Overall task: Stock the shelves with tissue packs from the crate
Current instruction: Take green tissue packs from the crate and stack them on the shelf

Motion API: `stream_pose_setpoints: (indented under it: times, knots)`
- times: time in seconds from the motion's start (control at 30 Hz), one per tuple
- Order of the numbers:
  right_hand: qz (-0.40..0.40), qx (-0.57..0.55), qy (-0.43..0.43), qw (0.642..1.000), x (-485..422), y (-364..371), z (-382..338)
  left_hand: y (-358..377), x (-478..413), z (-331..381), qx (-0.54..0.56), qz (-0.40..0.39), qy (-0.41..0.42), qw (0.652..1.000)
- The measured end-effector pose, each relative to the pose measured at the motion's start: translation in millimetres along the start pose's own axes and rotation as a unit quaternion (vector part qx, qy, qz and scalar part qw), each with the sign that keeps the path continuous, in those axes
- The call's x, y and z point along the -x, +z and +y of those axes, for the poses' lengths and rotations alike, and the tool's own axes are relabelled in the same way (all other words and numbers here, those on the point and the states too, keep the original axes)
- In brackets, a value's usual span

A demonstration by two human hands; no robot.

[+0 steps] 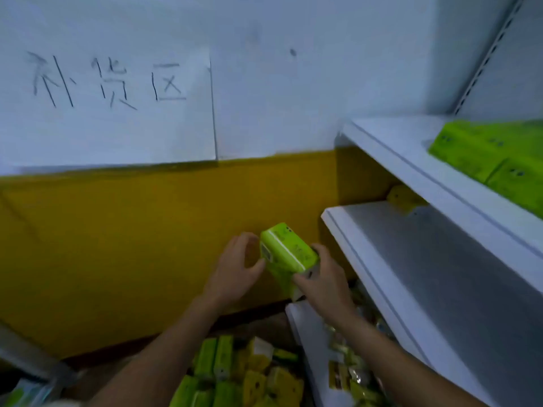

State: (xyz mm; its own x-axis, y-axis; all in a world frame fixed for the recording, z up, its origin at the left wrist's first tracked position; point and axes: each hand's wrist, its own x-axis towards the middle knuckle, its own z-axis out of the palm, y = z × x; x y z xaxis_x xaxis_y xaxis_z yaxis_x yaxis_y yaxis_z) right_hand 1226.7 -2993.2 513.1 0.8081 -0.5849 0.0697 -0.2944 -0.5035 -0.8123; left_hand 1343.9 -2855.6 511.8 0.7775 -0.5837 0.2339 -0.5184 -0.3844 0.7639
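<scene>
- Yellow wall (147,245) behind; your left hand (235,268) and right hand (323,282) both grip one green pack (286,257), just below the middle.
- Top shelf (396,160) at 3 o'clock holds some shelf packs (484,154).
- Many crate packs (235,377) at 6 o'clock wait.

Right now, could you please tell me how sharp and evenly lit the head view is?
Head view: the light is dim and bluish; motion blur smears the sign and the top-shelf packs; the held pack, gripped by the left hand and right hand, is sharper; wide-angle distortion bows the shelf edges; the loose packs below look soft.
</scene>
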Motion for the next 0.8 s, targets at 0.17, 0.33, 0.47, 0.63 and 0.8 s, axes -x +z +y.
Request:
stream_pose_setpoints:
  times: [0.17,0.33,0.47,0.63,0.8]
  knots:
    - [0.077,0.099,-0.161,0.979,-12,-53,-51,-40,-33,60,0.012,-0.001,0.024,1.000]
    - [0.169,0.143,-0.288,0.932,-16,-87,-69,-51,-48,103,0.075,-0.040,0.067,0.994]
    - [0.219,0.177,-0.336,0.899,-20,-112,-80,-49,-59,124,0.116,-0.041,0.107,0.987]
    - [0.250,0.217,-0.291,0.898,-21,-151,-94,-47,-88,160,0.141,-0.044,0.180,0.972]
    - [0.216,0.142,-0.159,0.953,-21,-187,-104,-41,-108,190,0.159,-0.030,0.214,0.963]
